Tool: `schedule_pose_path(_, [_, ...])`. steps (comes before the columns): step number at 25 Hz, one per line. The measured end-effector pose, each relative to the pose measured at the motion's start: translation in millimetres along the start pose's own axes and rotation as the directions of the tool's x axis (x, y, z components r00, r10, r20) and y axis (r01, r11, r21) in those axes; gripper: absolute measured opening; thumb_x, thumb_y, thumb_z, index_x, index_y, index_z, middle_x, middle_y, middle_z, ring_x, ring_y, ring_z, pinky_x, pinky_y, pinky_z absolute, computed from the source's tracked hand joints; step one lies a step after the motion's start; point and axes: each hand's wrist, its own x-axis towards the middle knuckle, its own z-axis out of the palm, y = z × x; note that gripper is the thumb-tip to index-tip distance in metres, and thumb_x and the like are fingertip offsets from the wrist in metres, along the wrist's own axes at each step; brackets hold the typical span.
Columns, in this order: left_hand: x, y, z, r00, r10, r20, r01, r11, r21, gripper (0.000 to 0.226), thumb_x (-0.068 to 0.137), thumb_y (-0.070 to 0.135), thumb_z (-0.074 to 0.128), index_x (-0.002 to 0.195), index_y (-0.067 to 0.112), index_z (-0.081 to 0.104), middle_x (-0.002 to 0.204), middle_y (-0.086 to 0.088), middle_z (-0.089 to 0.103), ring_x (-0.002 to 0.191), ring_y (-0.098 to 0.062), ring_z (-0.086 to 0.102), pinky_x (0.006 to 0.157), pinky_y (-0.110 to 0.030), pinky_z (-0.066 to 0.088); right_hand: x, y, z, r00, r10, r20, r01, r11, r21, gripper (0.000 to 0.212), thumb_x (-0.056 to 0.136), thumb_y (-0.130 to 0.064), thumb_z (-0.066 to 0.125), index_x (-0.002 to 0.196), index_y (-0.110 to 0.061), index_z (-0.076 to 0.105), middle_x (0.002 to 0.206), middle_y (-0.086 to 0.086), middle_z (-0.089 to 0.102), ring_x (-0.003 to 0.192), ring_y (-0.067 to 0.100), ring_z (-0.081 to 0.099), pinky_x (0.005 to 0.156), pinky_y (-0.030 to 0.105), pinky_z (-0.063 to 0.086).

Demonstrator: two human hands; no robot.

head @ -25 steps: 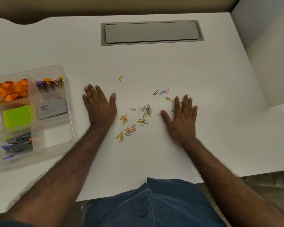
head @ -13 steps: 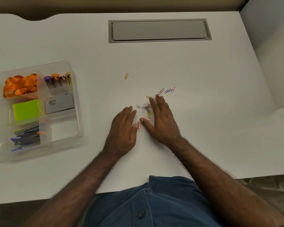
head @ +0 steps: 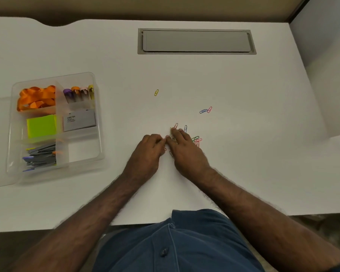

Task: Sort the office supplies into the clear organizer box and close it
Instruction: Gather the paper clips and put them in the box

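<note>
— While my hands sit together on the desk (head: 243, 85), where are the clips?

— Most of the clips (head: 196, 139) are bunched right at my fingers. My left hand (head: 148, 152) is curled, its fingertips (head: 161, 139) bent down and touching the thumb side of my right hand (head: 186, 152). My right hand lies flatter, its fingers stretched forward over the pile. Some clips poke out just beyond its fingertips, a red one and a blue one, and a green and pink bunch shows just to its right. A few peek from the gap between the two hands.

— Is either hand pinching a clip?

— I cannot tell. The hands are pressed together over the pile, and what the fingers grip is hidden under them.

— Any strays?

— A blue and pink pair (head: 205, 110) lies ahead and to the right of my right hand, well apart from the pile. A lone yellow clip (head: 156, 92) lies farther ahead of my left hand.

— And the box?

— The box (head: 98, 122) stands open, well to the left of my left hand. Its far cells hold orange ribbon (head: 36, 98) and capped markers (head: 79, 94). Nearer are a green note pad (head: 41, 126) and a grey card box (head: 79, 121), then pens (head: 40, 156) in the nearest left cell. The cell to the right of the pens looks bare.
</note>
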Motion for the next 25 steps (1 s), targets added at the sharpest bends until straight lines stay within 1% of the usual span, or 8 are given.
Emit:
schedule_pose_path(2, [5, 1, -5, 0.999, -0.027, 0.041, 0.027, 1.0, -0.002, 0.021, 0.101, 0.01, 0.06, 0.119, 0.005, 0.069, 0.109, -0.01, 0.063, 0.1, -0.03, 0.057, 0.077, -0.045, 0.054, 3, -2, -7, 0.999, 0.028, -0.027, -0.028, 1.0, 0.001, 0.035, 0.096, -0.002, 0.052, 0.127, -0.011, 0.066, 0.138, 0.01, 0.055, 0.128, 0.033, 0.051, 0.082, 0.043, 0.056])
schedule_pose_path(4, [9, 2, -10, 0.995, -0.027, 0.092, 0.028, 1.0, -0.009, 0.016, 0.102, 0.009, 0.056, 0.11, 0.005, 0.07, 0.103, -0.011, 0.061, 0.097, -0.032, 0.054, 0.076, -0.048, 0.051, 10, -1, -14, 0.999, 0.035, -0.02, -0.036, 0.999, -0.036, 0.026, 0.091, 0.001, 0.054, 0.106, -0.01, 0.072, 0.112, 0.007, 0.061, 0.108, 0.03, 0.056, 0.069, 0.039, 0.053])
schedule_pose_path(7, [13, -1, -12, 0.989, -0.059, 0.136, 0.064, 0.997, -0.035, 0.017, 0.104, 0.013, 0.052, 0.104, 0.006, 0.067, 0.104, -0.011, 0.061, 0.1, -0.032, 0.053, 0.082, -0.048, 0.049, 18, 5, -24, 0.995, 0.103, -0.006, -0.103, 0.994, -0.017, 0.025, 0.092, -0.004, 0.057, 0.107, -0.012, 0.076, 0.106, 0.006, 0.068, 0.102, 0.028, 0.06, 0.079, 0.041, 0.055])
schedule_pose_path(10, [15, -9, -20, 0.983, -0.036, 0.182, 0.045, 0.998, -0.043, 0.021, 0.106, 0.014, 0.048, 0.108, 0.008, 0.067, 0.11, -0.008, 0.061, 0.105, -0.029, 0.054, 0.09, -0.043, 0.046, 20, 4, -36, 0.959, 0.278, -0.047, -0.267, 0.948, 0.175, 0.023, 0.093, -0.01, 0.064, 0.11, -0.016, 0.08, 0.107, 0.005, 0.072, 0.099, 0.026, 0.067, 0.083, 0.034, 0.052])
schedule_pose_path(13, [11, -16, -38, 0.997, -0.067, 0.05, 0.076, 0.976, -0.202, 0.013, 0.101, 0.008, 0.056, 0.098, 0.004, 0.068, 0.099, -0.012, 0.061, 0.091, -0.03, 0.059, 0.083, -0.044, 0.049, 16, -10, -51, 0.903, 0.422, -0.075, -0.362, 0.845, 0.394, 0.018, 0.092, -0.018, 0.07, 0.105, -0.02, 0.082, 0.104, 0.001, 0.078, 0.095, 0.021, 0.071, 0.086, 0.034, 0.055])
schedule_pose_path(15, [6, -20, -53, 0.993, -0.115, -0.037, 0.1, 0.952, -0.288, 0.009, 0.099, 0.008, 0.061, 0.098, 0.005, 0.069, 0.096, -0.01, 0.062, 0.088, -0.027, 0.06, 0.08, -0.036, 0.048, 16, -28, -62, 0.884, 0.461, -0.074, -0.357, 0.769, 0.531, 0.014, 0.091, -0.021, 0.072, 0.101, -0.021, 0.083, 0.097, -0.004, 0.08, 0.087, 0.016, 0.073, 0.084, 0.037, 0.059])
schedule_pose_path(21, [-25, -58, -104, 0.957, -0.238, -0.164, 0.156, 0.904, -0.399, 0.004, 0.098, 0.013, 0.067, 0.098, 0.011, 0.071, 0.093, -0.001, 0.064, 0.084, -0.012, 0.056, 0.073, -0.01, 0.039, 38, -109, -81, 0.914, 0.405, -0.012, -0.26, 0.609, 0.75, 0.009, 0.092, -0.018, 0.076, 0.1, -0.016, 0.08, 0.082, -0.003, 0.079, 0.068, 0.011, 0.077, 0.075, 0.03, 0.064])
schedule_pose_path(25, [-54, -100, -128, 0.922, -0.341, -0.182, 0.257, 0.893, -0.371, 0.012, 0.1, 0.015, 0.066, 0.107, 0.01, 0.074, 0.101, -0.007, 0.069, 0.089, -0.013, 0.058, 0.079, -0.011, 0.044, 63, -167, -74, 0.956, 0.293, 0.029, -0.204, 0.588, 0.783, 0.011, 0.095, -0.014, 0.072, 0.104, -0.011, 0.078, 0.089, 0.001, 0.08, 0.072, 0.012, 0.078, 0.071, 0.019, 0.061])
